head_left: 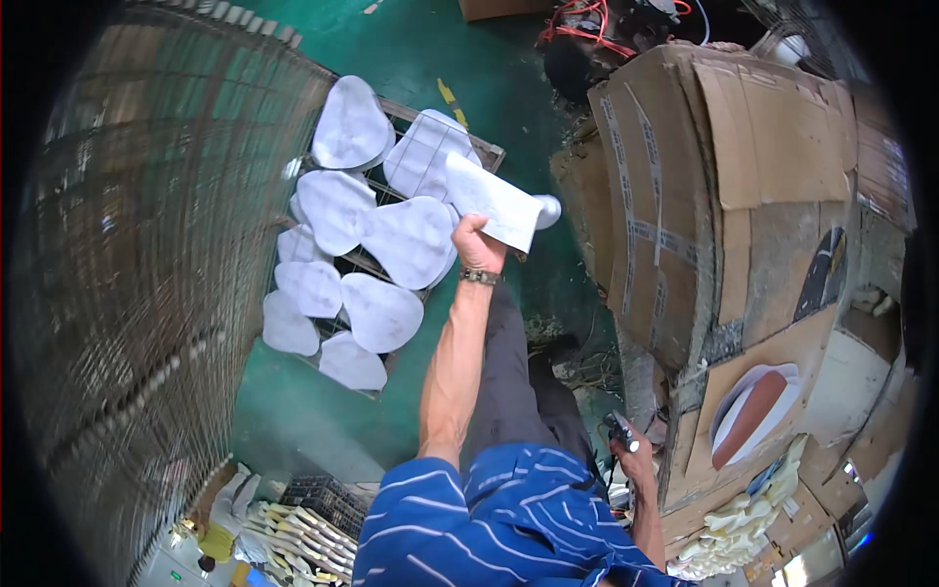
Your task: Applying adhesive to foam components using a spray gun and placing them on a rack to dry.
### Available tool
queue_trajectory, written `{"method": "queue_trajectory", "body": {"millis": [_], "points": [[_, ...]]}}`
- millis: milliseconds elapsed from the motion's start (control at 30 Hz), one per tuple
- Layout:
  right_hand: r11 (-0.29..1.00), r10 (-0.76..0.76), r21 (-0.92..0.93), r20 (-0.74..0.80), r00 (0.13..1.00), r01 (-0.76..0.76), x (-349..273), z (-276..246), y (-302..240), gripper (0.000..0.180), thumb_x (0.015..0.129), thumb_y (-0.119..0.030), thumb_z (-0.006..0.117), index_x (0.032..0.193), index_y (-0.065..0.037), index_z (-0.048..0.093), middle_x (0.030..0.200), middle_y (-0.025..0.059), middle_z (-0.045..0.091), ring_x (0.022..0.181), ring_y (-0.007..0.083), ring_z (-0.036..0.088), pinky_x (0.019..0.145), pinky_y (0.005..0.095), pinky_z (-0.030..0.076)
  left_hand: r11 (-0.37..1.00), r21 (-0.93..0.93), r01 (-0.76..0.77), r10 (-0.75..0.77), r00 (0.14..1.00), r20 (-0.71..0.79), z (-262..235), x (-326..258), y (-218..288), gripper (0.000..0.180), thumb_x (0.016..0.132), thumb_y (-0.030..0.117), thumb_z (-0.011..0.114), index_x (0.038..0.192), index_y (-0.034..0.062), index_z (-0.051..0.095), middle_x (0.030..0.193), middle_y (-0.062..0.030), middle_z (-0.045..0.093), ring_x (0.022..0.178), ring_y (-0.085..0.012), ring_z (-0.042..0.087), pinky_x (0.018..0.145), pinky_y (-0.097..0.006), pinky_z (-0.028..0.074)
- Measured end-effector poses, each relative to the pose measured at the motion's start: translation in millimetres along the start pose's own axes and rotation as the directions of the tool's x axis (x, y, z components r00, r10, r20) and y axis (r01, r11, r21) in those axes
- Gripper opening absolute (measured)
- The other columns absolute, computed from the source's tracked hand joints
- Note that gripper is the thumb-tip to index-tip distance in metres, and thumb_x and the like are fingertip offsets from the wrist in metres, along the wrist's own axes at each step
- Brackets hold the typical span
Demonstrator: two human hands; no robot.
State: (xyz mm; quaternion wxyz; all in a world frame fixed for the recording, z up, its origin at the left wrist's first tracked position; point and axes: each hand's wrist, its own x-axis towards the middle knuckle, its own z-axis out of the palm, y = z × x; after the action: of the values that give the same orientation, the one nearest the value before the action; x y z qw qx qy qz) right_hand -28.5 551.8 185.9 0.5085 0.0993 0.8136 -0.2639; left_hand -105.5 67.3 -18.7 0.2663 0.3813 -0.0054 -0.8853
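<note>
My left hand (pixel 479 247) reaches forward and grips the near edge of a flat white sheet (pixel 494 201), thumb on top. The sheet is roughly rectangular and hangs over the right side of a low wire rack (pixel 497 157). Several rounded white pads (pixel 406 235) lie spread over the rack, some overlapping. Down at my right side, my right hand (pixel 634 452) is closed round a small black-and-silver hand tool (pixel 620 430), whose exact kind I cannot make out. A small rounded white piece (pixel 549 211) shows just beyond the sheet's right end.
A tall wire-mesh rack (pixel 186 245) runs along the left. Large cardboard boxes (pixel 665 186) stand close on the right, with white and brown pads (pixel 755 416) on cardboard nearer me. Red cables (pixel 587 29) lie at the far right. A yellow tool (pixel 451 101) rests on the green floor (pixel 411 54).
</note>
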Motion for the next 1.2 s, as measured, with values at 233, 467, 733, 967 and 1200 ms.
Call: {"method": "queue_trajectory", "body": {"millis": [233, 467, 733, 967, 1200], "points": [[0.973, 0.229, 0.002, 0.055, 0.972, -0.229, 60, 38, -49, 0.059, 0.085, -0.009, 0.072, 0.143, -0.003, 0.06, 0.087, -0.0022, 0.062, 0.076, 0.0101, 0.054, 0.072, 0.0286, 0.047, 0.992, 0.023, -0.12, 0.12, 0.993, 0.013, -68, 137, 58, 0.064, 0.072, 0.009, 0.056, 0.135, -0.0036, 0.056, 0.129, -0.0137, 0.065, 0.122, -0.0337, 0.06, 0.111, -0.049, 0.045], [0.9, 0.432, -0.112, 0.082, 0.898, -0.422, 116, 66, -53, 0.061, 0.085, -0.016, 0.075, 0.142, -0.002, 0.06, 0.095, 0.0042, 0.07, 0.083, 0.0111, 0.06, 0.078, 0.0281, 0.049, 0.982, 0.096, -0.162, 0.181, 0.952, -0.247, -252, 287, 123, 0.055, 0.074, 0.01, 0.056, 0.127, -0.0059, 0.058, 0.132, -0.016, 0.063, 0.124, -0.0351, 0.058, 0.112, -0.05, 0.043], [0.943, 0.331, -0.059, 0.066, 0.941, -0.327, 126, 78, -100, 0.051, 0.087, -0.014, 0.072, 0.135, -0.002, 0.065, 0.088, 0.0, 0.066, 0.078, 0.0114, 0.057, 0.072, 0.0284, 0.047, 0.326, 0.944, 0.055, 0.664, 0.697, -0.271, -311, 253, 121, 0.081, 0.088, 0.032, 0.08, 0.151, -0.001, 0.042, 0.143, -0.022, 0.054, 0.126, -0.0311, 0.057, 0.105, -0.042, 0.048], [0.991, 0.117, -0.085, 0.152, 0.982, -0.105, 98, 71, -125, 0.027, 0.086, -0.013, 0.07, 0.11, 0.0, 0.07, 0.085, 0.0035, 0.068, 0.076, 0.0145, 0.061, 0.072, 0.0314, 0.05, 0.67, 0.561, -0.486, 0.719, 0.612, -0.329, -164, 49, 216, 0.055, 0.094, 0.005, 0.067, 0.146, 0.0084, 0.05, 0.127, -0.0107, 0.059, 0.111, -0.0241, 0.062, 0.094, -0.05, 0.056], [0.967, -0.123, -0.193, 0.22, 0.968, 0.167, 75, 52, -107, 0.027, 0.085, -0.016, 0.07, 0.105, 0.002, 0.069, 0.079, 0.0038, 0.067, 0.072, 0.0148, 0.058, 0.069, 0.0321, 0.048, 0.262, 0.51, -0.82, 0.946, 0.114, -0.302, -99, -94, 360, 0.046, 0.088, -0.001, 0.064, 0.133, 0.0054, 0.059, 0.108, -0.0078, 0.063, 0.099, -0.0207, 0.063, 0.087, -0.041, 0.059]]}}
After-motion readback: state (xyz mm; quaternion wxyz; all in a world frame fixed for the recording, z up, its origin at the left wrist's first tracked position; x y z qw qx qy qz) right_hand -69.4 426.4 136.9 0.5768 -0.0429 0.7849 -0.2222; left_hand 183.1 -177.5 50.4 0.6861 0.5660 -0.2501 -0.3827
